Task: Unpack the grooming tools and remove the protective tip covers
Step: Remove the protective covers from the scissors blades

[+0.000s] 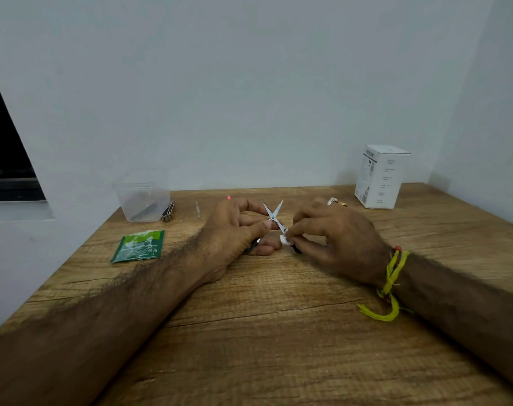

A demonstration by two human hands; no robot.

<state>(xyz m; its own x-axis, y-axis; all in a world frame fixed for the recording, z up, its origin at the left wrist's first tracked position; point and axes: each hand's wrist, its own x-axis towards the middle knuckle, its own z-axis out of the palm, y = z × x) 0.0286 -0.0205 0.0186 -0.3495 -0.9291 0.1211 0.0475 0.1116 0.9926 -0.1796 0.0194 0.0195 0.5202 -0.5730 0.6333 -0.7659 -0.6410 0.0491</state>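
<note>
The left hand's fingers (261,225) are curled round the small scissors (274,215) near the pivot, thumb on top, while the right hand's fingers (296,234) pinch a bit of white material (284,239) against the scissors' lower shank. The blades stand open in a V, tips pointing up and away, held just above the worktop (278,332). Judging by its looks, the tool is light, stiff steel, slick and sharp at the points, so the handles or pivot are the safe hold. Both forearms lie low across the wood, wrists converging; the right wrist wears a yellow thread (391,276). A clear container (142,197), nail clipper (168,211) and green sachet (138,246) lie to the left.
</note>
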